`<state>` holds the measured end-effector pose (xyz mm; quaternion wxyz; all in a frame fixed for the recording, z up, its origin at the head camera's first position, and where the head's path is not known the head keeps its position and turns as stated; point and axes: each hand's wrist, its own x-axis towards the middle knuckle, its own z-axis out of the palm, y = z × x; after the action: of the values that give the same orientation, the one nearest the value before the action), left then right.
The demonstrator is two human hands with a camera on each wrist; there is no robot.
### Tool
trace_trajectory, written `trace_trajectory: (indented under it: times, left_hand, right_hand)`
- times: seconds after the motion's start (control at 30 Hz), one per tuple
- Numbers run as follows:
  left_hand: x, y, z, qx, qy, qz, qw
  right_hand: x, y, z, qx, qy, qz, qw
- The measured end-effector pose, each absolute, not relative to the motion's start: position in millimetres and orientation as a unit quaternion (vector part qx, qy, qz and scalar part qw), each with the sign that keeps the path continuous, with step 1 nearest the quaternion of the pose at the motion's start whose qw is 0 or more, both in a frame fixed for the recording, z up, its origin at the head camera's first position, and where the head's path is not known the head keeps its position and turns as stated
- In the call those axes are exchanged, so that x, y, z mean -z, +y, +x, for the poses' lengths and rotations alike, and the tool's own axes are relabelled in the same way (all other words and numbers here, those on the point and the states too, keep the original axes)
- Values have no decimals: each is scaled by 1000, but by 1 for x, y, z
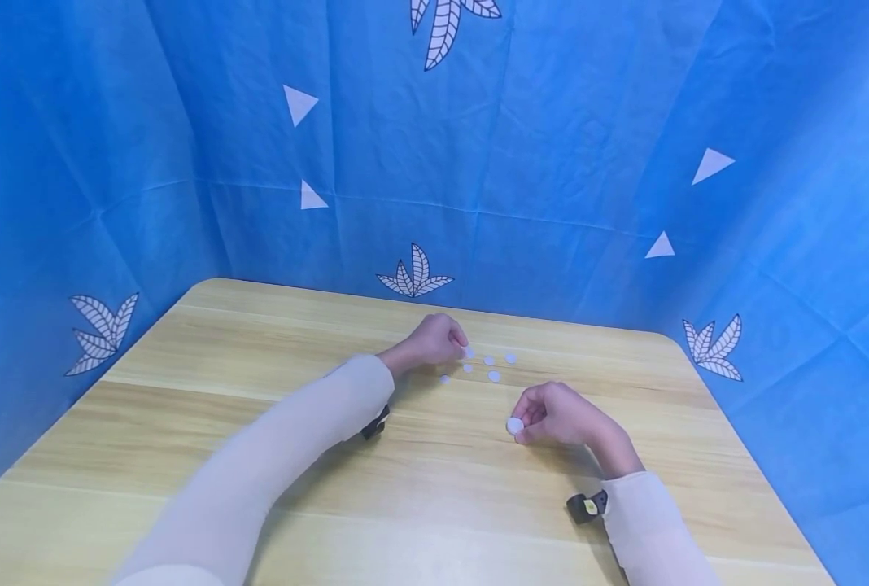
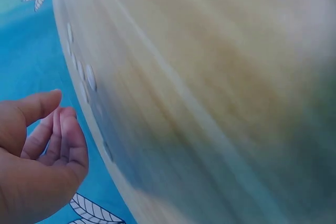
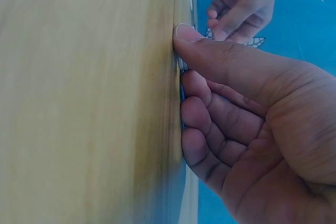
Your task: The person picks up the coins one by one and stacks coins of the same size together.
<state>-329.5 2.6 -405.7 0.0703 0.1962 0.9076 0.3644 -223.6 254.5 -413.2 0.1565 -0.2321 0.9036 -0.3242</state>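
Near the front of the disc group, my right hand pinches a small white round disc at its thumb and fingertips. The right wrist view shows that thumb low at the tabletop, covering most of what it holds. My left hand is farther back, fingers loosely bent, its fingertips beside a white disc. In the left wrist view, a gap shows between the left thumb and the fingers, with nothing in it. Several more white discs lie flat nearby, among them one disc toward the right hand.
The light wooden table has rounded far corners. A blue curtain printed with white leaves and triangles stands around its back and sides. Both forearms wear light sleeves, with a black wrist device by the right cuff.
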Motion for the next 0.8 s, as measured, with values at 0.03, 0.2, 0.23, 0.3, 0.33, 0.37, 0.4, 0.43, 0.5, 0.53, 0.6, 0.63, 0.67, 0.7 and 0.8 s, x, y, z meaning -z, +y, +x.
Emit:
trace_trajectory:
  times: [0.03, 0.2, 0.23, 0.3, 0.33, 0.37, 0.4, 0.43, 0.5, 0.53, 0.6, 0.63, 0.67, 0.7, 0.8]
  left_hand:
    - [407, 3, -333, -360, 909, 199, 69]
    - [411, 8, -346, -351, 909, 211, 81]
    - [412, 9, -347, -352, 907, 214, 86]
    - [411, 12, -349, -352, 905, 218, 94]
    - [411, 14, -349, -351, 905, 220, 96]
    - [411, 15, -350, -348, 905, 223, 97]
    - [411, 16, -350, -346, 906, 225, 98]
    - [411, 18, -350, -343, 906, 228, 98]
    - [412, 19, -351, -334, 908, 233, 98]
    - [412, 20, -351, -328, 910, 232, 100]
    - [413, 20, -351, -319, 913, 230, 108]
    - [414, 20, -351, -314, 914, 229, 111]
    - [414, 19, -352, -311, 915, 229, 117]
    - [415, 19, -352, -309, 915, 229, 123]
    - [416, 17, -355, -312, 910, 236, 137]
  right_hand:
    - [413, 254, -223, 323, 904, -231, 156]
    - [412, 254, -222, 323, 904, -233, 153]
    - [412, 254, -222, 325, 904, -232, 153]
    - [412, 255, -221, 327, 903, -232, 154]
    - [412, 255, -221, 327, 903, -232, 154]
    - [412, 255, -221, 327, 903, -231, 154]
    - [412, 255, -221, 327, 904, -230, 154]
    - [412, 255, -221, 326, 904, -230, 153]
    - [412, 255, -221, 324, 905, -229, 153]
    - [412, 255, -221, 324, 905, -229, 154]
    - [412, 254, -221, 325, 904, -230, 155]
    - [412, 254, -221, 325, 904, -229, 156]
    - [412, 254, -222, 325, 904, -230, 157]
    - [412, 254, -222, 325, 904, -229, 158]
    - [412, 254, -222, 323, 905, -228, 157]
